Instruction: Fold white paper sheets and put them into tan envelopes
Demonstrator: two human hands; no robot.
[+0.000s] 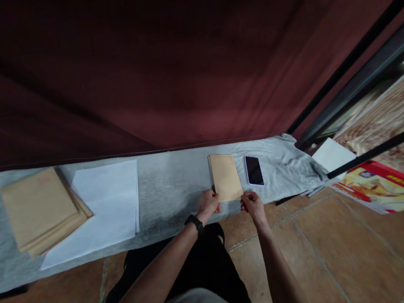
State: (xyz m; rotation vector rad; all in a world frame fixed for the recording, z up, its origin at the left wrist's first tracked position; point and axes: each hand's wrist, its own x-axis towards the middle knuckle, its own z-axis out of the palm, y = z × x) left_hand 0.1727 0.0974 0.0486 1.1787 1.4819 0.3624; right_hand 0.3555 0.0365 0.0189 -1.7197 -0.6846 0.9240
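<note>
In the head view, the left hand (208,204) has its thumb and fingers clamped on the near left corner of the envelope (226,177), and the right hand (254,206) pinches the near right corner. The envelope lies between and just beyond the two grips, flat on the grey cloth (170,181), its near edge toward the body; a second brown edge shows along its left side, though whether that is another envelope I cannot tell. Just beyond the right grip and a little to its right lies the phone (254,170), dark screen up, apart from the envelope. Behind the left grip, the wrist wears a black watch (194,224). Well to the left of the left grip is white paper (113,199), with a brown stack (42,206) overlapping its left part. Beyond both grips hangs a dark red curtain (176,75). Far to the right of the right grip is a red and yellow box (383,186).
</note>
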